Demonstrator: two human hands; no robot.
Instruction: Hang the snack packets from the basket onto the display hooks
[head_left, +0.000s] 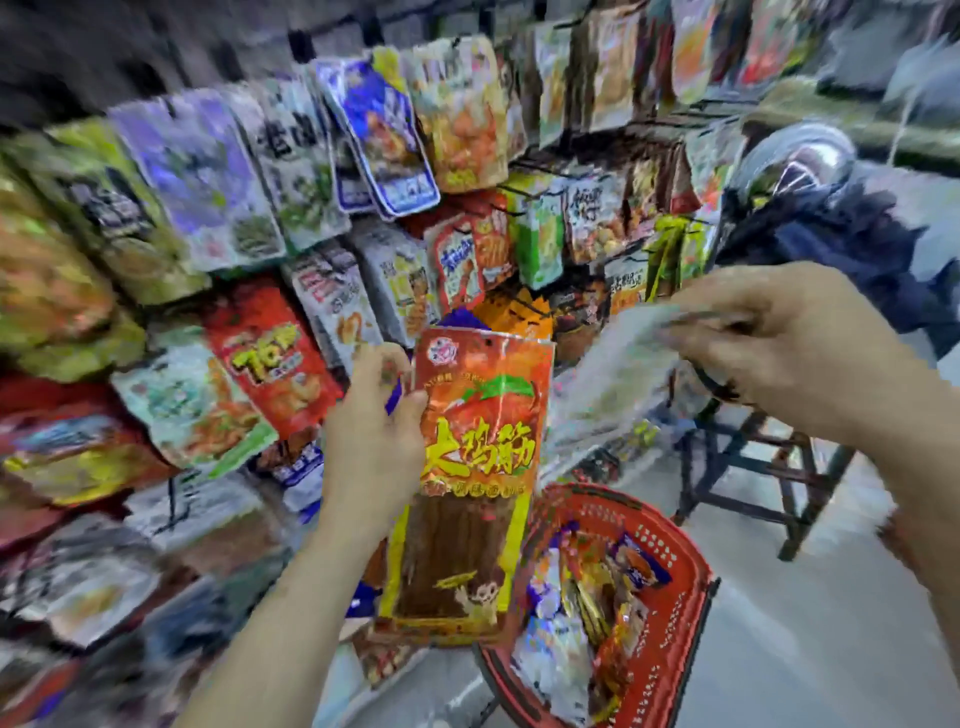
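Orange-red foil snack packet (483, 467) with big yellow characters 大鸡筋 (the smaller print is too blurred to read) stands upright in the left hand (374, 441), whose thumb and fingers pinch its left edge, just in front of the wall of hanging snack packets (208, 182). The right hand (795, 353) grips a pale, blurred packet (618, 364) by its upper end. Below them the red perforated plastic basket (670, 571) holds more packets.

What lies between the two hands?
In the head view, the orange packet that the left hand grips, then a blurred pale packet in the right hand.
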